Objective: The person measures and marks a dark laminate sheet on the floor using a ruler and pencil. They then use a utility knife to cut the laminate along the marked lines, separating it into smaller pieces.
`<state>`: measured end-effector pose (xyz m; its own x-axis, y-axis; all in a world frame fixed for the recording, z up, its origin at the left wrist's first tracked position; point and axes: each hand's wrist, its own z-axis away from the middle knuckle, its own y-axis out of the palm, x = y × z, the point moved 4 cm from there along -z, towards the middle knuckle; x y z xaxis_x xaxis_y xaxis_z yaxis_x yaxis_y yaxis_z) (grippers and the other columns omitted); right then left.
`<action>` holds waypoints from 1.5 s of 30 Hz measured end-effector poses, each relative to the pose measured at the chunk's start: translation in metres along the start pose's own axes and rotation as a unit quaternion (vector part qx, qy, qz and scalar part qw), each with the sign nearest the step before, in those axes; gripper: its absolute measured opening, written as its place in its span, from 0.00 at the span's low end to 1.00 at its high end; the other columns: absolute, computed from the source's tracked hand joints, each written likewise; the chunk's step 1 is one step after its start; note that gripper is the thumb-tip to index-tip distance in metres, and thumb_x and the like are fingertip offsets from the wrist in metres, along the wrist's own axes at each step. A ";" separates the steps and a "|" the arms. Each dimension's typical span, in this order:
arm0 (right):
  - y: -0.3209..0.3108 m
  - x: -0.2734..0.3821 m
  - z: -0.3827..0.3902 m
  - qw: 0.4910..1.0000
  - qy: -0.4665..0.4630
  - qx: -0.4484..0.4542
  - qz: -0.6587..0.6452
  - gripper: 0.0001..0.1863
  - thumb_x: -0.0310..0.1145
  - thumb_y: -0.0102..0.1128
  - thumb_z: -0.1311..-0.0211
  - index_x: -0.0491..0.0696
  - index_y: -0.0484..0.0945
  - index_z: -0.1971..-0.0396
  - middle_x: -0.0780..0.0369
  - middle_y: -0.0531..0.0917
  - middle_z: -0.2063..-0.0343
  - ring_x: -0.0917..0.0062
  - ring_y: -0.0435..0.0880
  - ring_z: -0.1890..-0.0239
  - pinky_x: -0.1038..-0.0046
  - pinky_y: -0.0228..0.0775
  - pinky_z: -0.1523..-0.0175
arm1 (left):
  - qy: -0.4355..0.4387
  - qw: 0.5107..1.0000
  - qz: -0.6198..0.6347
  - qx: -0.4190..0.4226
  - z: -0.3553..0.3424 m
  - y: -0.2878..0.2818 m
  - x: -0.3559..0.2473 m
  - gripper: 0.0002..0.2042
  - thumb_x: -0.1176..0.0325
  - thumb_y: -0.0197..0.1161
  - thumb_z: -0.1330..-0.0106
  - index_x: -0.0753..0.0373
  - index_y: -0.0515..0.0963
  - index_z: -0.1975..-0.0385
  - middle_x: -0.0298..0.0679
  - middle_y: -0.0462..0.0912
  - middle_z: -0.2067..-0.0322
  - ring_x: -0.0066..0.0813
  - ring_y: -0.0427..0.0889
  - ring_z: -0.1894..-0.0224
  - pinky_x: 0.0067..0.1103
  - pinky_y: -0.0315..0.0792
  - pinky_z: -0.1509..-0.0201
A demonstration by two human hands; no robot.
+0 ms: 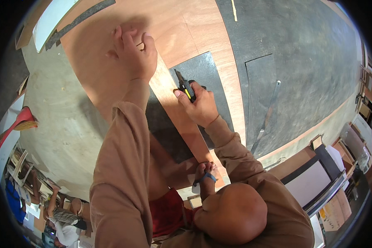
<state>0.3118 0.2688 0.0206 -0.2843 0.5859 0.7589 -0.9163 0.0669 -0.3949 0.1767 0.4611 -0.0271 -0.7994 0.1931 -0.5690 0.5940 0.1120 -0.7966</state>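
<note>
A long, pale wooden strip (169, 97) runs slantwise over a black sheet (165, 124), which lies on a plywood board (84, 53). My left hand (138, 60) presses at the strip's far end, its fingers bent and spread. In my right hand (203, 105) is a black-and-yellow utility knife (187, 87), gripped with the blade pointing away from me. That hand is beside the strip's right edge, over the black sheet; whether the blade touches it I cannot tell. My foot (206, 167), in a blue-strapped sandal, is at the strip's near end.
To the right spreads a large dark sheet (310, 62) with a cut-out flap and a thin metal ruler (270, 110) on it. A red-handled broom (22, 118) lies at left. Other people (66, 231) sit at lower left. Framed panels (308, 182) and scraps are at lower right.
</note>
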 end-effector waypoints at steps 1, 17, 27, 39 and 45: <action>-0.001 -0.002 -0.002 1.000 0.020 -0.009 -0.001 0.22 0.50 0.70 0.31 0.44 0.79 0.68 0.52 0.80 0.83 0.52 0.83 0.78 0.57 0.74 0.70 | 0.006 1.000 -0.006 0.005 -0.002 -0.005 -0.011 0.16 0.54 0.71 0.35 0.57 0.79 0.56 0.53 0.67 0.28 0.51 0.58 0.22 0.63 0.38 0.24; 0.000 -0.016 -0.006 0.992 0.060 0.080 -0.072 0.24 0.52 0.71 0.31 0.44 0.77 0.66 0.55 0.79 0.84 0.62 0.81 0.80 0.60 0.73 0.68 | 0.041 0.984 0.171 0.016 -0.008 -0.008 -0.009 0.11 0.65 0.74 0.46 0.60 0.79 0.81 0.47 0.78 0.33 0.49 0.62 0.23 0.58 0.35 0.21; 0.000 -0.014 -0.008 0.994 0.039 0.082 -0.058 0.24 0.51 0.70 0.30 0.43 0.77 0.66 0.54 0.78 0.86 0.59 0.84 0.80 0.59 0.74 0.69 | 0.039 0.994 0.094 0.027 -0.006 -0.007 -0.010 0.10 0.66 0.74 0.46 0.59 0.78 0.81 0.43 0.78 0.32 0.50 0.63 0.24 0.62 0.36 0.23; 0.001 -0.017 -0.008 0.996 0.026 0.069 -0.047 0.23 0.51 0.68 0.29 0.44 0.77 0.65 0.52 0.78 0.85 0.54 0.85 0.78 0.58 0.74 0.70 | 0.124 0.992 0.014 -0.023 -0.004 -0.005 -0.019 0.09 0.68 0.72 0.43 0.59 0.77 0.77 0.44 0.83 0.41 0.43 0.72 0.30 0.51 0.53 0.28; -0.002 -0.010 -0.006 0.999 -0.014 0.053 -0.006 0.24 0.52 0.64 0.27 0.42 0.76 0.65 0.49 0.79 0.83 0.46 0.82 0.76 0.53 0.74 0.67 | 0.118 0.989 -0.087 -0.023 -0.004 -0.001 -0.023 0.08 0.62 0.66 0.32 0.58 0.78 0.67 0.43 0.78 0.37 0.48 0.71 0.32 0.56 0.53 0.30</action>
<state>0.3178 0.2676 0.0111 -0.2791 0.5635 0.7776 -0.9439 -0.0122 -0.3299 0.1949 0.4602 -0.0120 -0.8494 0.3893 -0.3562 0.4575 0.2070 -0.8648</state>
